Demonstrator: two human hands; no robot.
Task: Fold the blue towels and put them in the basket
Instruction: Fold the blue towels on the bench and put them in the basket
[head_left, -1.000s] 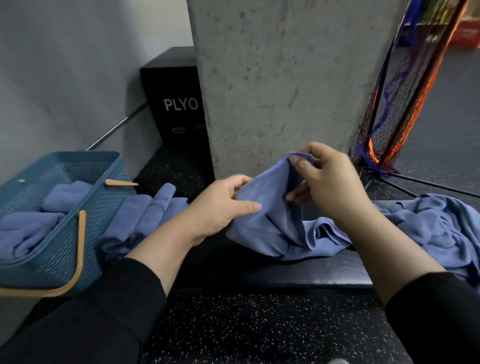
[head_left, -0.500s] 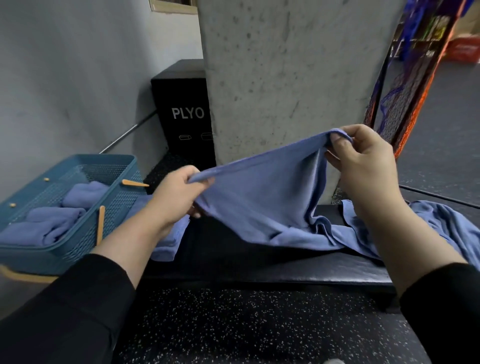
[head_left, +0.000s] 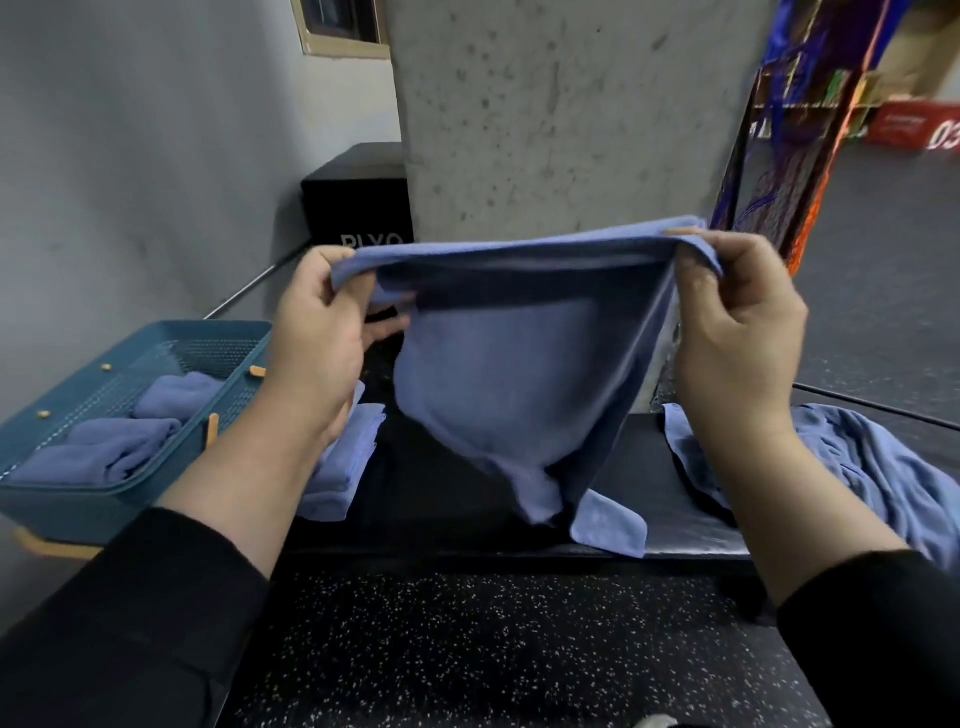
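At nine o'clock the basket (head_left: 156, 332) holds folded towels. At centre a blue towel (head_left: 509, 374) hangs limp over the bench (head_left: 675, 535), light and floppy, best taken at its corners. The left hand (head_left: 317, 343) and right hand (head_left: 737, 332) each pinch an upper corner.

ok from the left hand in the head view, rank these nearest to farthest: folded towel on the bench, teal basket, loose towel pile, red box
1. folded towel: just below the left hand, on the bench.
2. teal basket: further to the left, holding folded towels.
3. loose towel pile: across the bench, beyond the right hand.
4. red box: far back on the right.
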